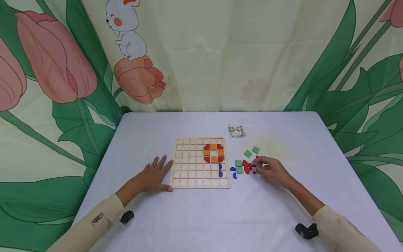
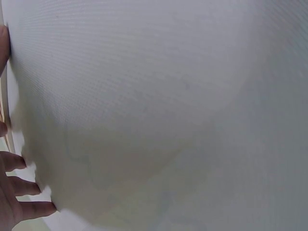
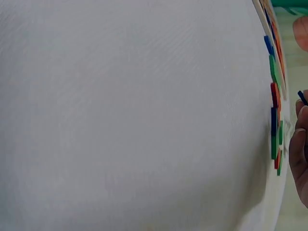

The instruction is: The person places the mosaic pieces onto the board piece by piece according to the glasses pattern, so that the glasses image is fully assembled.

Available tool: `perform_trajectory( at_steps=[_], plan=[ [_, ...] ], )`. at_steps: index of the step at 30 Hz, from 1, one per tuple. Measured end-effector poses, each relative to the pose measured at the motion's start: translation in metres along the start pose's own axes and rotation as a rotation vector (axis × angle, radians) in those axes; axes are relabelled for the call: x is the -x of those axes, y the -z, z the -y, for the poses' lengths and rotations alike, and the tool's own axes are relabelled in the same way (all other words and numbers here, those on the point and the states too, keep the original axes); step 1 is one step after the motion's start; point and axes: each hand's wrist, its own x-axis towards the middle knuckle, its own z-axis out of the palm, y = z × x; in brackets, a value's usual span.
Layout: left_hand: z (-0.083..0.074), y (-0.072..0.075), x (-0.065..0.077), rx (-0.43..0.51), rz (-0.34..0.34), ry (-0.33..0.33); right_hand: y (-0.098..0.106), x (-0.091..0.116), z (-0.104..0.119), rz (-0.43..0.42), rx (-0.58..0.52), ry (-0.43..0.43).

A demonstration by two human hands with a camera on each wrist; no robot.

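Observation:
A wooden grid board (image 1: pixel 192 187) lies on the table. Red corner pieces and orange squares (image 1: pixel 213 159) form a ring in its upper right, and two blue half-circles (image 1: pixel 220 173) sit in cells below. With fingers spread, my left hand (image 1: pixel 154 177) rests at the board's left edge; its fingers (image 2: pixel 36 209) show at the left wrist view's margin. My right hand (image 1: pixel 270 170) is over the loose pieces to the right, pinching a small blue piece (image 3: pixel 302 97). Under and beside it lie red fan-shaped pieces (image 1: pixel 247 170), partly hidden by the fingers.
Green squares (image 1: pixel 247 153) and more blue half-circles (image 1: pixel 234 175) lie between the board and my right hand. A small patterned card (image 1: pixel 236 131) lies beyond the board's upper right corner. The white-covered table (image 1: pixel 201 220) ends at a printed curtain (image 1: pixel 201 70).

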Motion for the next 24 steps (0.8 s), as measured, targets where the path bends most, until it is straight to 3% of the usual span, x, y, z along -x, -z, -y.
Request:
perform_trajectory(
  at_steps=[8,15,24],
  plan=[
    [-0.001,0.002,0.0,-0.001,0.003,0.004,-0.028,-0.014,0.018,0.072,-0.057,0.043],
    [-0.002,0.002,0.0,-0.001,0.01,0.011,-0.054,-0.02,0.036,0.151,-0.097,0.03],
    [-0.002,0.003,0.002,0.009,0.007,0.012,-0.085,-0.021,0.056,0.172,-0.083,0.021]
  ],
)
